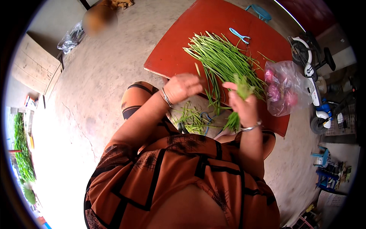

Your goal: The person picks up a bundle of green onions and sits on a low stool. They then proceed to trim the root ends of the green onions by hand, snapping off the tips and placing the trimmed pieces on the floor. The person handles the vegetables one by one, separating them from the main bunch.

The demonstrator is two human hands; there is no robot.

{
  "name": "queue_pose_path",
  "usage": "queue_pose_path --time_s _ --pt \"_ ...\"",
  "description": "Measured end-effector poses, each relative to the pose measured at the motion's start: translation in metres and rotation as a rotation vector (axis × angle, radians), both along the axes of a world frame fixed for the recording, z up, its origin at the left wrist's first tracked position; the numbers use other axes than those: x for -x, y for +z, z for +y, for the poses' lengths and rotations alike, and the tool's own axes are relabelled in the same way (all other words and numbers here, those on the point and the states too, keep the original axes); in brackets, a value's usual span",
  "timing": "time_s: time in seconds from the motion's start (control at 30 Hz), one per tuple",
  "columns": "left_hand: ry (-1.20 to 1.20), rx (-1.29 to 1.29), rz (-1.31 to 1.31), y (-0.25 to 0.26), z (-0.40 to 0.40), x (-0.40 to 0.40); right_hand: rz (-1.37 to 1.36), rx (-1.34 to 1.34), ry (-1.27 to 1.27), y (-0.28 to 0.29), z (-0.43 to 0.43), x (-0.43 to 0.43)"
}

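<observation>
A large pile of long green vegetable stems [226, 57] lies across the red tabletop [177, 40]. My right hand [244, 107] is closed around a small bunch of green stems [233, 121], whose upper part is blurred. My left hand [184, 87] is raised at the near edge of the table, left of the pile. Its fingers are blurred by motion, and whether they grip anything is unclear. A short pale-green piece [198, 69] shows just above them. Some longer stems droop over the table's edge between both hands.
A light-blue peeler [240, 35] lies beyond the pile. A clear plastic bag of purple-red onions [281, 88] sits at the table's right. Green trimmings [188, 117] litter the floor below. A blue stool [259, 13] and a white scooter [311, 74] stand beyond the table.
</observation>
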State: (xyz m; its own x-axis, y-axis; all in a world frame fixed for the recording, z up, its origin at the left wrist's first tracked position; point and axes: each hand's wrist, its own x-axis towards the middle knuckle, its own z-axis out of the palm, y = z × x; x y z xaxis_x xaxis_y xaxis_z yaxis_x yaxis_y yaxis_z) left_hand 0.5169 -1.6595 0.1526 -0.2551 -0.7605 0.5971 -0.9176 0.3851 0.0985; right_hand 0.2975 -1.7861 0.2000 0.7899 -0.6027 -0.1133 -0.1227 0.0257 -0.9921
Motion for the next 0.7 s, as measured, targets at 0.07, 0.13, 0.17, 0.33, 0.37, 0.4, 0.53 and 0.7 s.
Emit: queue_pose_path --time_s 0.07,0.13,0.17,0.33,0.37,0.4,0.53,0.7 --pt "-0.122 -0.029 0.087 0.005 -0.001 0.020 0.046 0.033 0.049 -0.024 0.016 -0.018" --pt "-0.155 -0.005 0.151 0.001 -0.002 0.026 0.003 -0.118 0.087 -0.027 0.029 -0.029" --pt "-0.164 0.014 0.197 0.000 -0.002 0.026 -0.006 -0.197 0.061 -0.028 0.030 -0.028" --pt "0.024 0.118 0.522 -0.003 -0.002 0.040 -0.012 -0.296 -0.028 -0.033 0.029 -0.028" --pt "0.047 0.143 0.590 -0.003 -0.002 0.042 -0.010 -0.289 -0.038 -0.031 0.029 -0.028" --pt "0.044 0.110 0.683 -0.003 -0.001 0.043 -0.050 -0.304 -0.050 -0.032 0.026 -0.028" --pt "-0.034 -0.129 1.017 -0.008 -0.001 0.043 -0.331 -0.424 -0.089 -0.031 0.018 -0.024" --pt "-0.235 -0.748 1.316 -0.024 0.000 0.055 -0.395 -0.527 -0.156 -0.029 0.025 -0.029"
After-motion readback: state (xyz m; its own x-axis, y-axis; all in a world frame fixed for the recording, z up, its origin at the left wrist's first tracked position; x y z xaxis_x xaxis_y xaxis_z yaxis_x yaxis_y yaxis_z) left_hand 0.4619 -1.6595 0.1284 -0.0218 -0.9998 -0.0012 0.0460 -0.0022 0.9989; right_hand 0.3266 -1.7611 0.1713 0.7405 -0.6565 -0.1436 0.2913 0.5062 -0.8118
